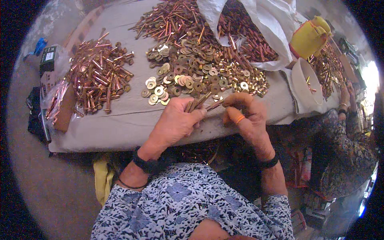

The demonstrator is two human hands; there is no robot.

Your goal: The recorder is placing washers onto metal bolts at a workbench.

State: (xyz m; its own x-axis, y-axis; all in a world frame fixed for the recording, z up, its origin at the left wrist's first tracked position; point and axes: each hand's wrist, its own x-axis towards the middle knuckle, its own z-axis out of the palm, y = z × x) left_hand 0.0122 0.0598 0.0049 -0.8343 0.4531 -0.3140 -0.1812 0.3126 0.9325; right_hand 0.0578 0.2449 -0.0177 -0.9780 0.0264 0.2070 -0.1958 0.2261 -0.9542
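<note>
Where the held bolts (196,103) are: over the front part of the table, just short of the washers, bunched in the left hand (174,120) with their ends slanting away and to the right.
Lone bolt: one shank (215,105) stands apart from the bunch and points across to the right hand (248,116), its far end at the fingers.
Good handling: as I judge it, the lone bolt is best steadied near its left end, its tip left free for the right fingers, while the rest of the bunch lies back against the palm so that nothing slips or crosses.
Left grip: thumb and fingers closed together, clamped on the bunch.
Right grip: thumb and forefinger curled, only a little apart, at the shank's end; whether they pinch it, or a small part on it, I cannot tell. An orange band (240,119) circles the thumb.
Washers: a loose heap (176,80) just beyond the hands, some lying flat.
Small cylindrical pieces: a brassy spread (248,80) at the washers' right.
Bolt heaps: one (98,72) at the left, another (168,20) behind the washers, partly under a white sack (276,36).
Right end: a white tub (304,82) on its side, a yellow glove-like thing (310,38) near it.
Table: a grey-beige cover (96,134) beneath everything.
</note>
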